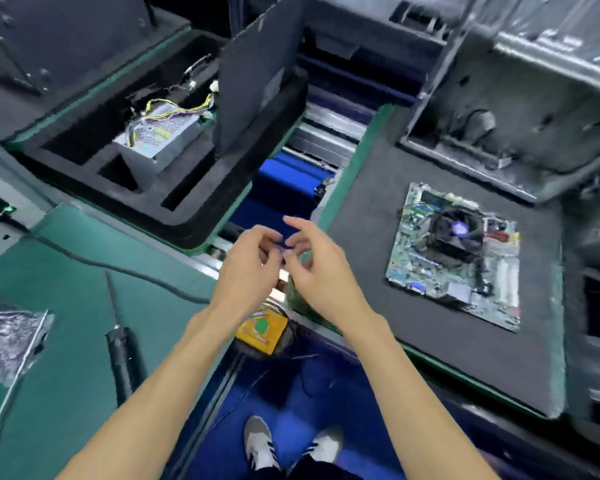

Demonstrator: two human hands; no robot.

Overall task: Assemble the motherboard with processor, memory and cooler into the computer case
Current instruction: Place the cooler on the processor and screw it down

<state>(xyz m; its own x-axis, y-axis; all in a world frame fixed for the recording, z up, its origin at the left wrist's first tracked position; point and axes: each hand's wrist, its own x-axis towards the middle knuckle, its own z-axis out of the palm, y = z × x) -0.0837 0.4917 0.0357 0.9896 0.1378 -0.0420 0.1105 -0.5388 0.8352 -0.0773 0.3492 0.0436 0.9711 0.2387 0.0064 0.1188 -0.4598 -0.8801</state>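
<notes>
Both hands hang in mid-air over the gap between the two benches, the left hand (pixel 253 258) and the right hand (pixel 312 261) brought together with fingers curled, and whether they pinch anything between them I cannot tell. The motherboard (pixel 458 258), its black cooler (pixel 456 233) already mounted, lies flat on the dark foam pad (pixel 430 358) to the right, near the open computer case (pixel 520 109) standing at the far right. A power supply (pixel 156 136) sits in the foam tray (pixel 174 216) at far left.

We see matt black foam pad (pixel 465 341) under glossy motherboard (pixel 458 254); perforated metal PSU (pixel 160 140); bench mat (pixel 66 341) prob. smooth rubber.
</notes>
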